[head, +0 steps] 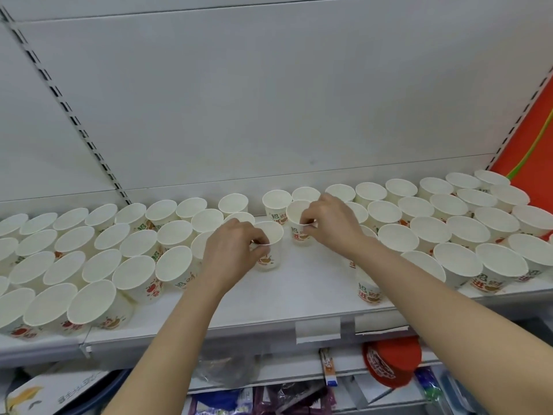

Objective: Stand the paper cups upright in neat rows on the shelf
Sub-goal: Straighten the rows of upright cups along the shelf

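- The left hand (236, 247) pinches the near rim of one paper cup (269, 250), fingers curled narrow on its lip; the cup stands upright on the white shelf (299, 295), in the bare gap between the two blocks of cups.
- The right hand (329, 226) pinches the rim of a second cup (299, 223), just behind and to the right of the first cup, also upright or nearly so; its fingers hide part of the rim, so the exact grip is hard to read.
- Rows of cups on the left (98, 265) and rows on the right (463, 235) flank the first cup; both blocks stand mouth-up, tightly packed.
- To do this step well, I would set each held cup down flush against its nearest neighbour, in line with the existing rows, and release the rim gently, since thin paper lips dent and light cups tip.
- The gap around the first cup looks like the main stretch left to fill.
- The cups carry red Chinese characters, seemingly "招财进", over fruit-like artwork.
- Below the shelf, a red packet (392, 363) bears writing too blurred to read.
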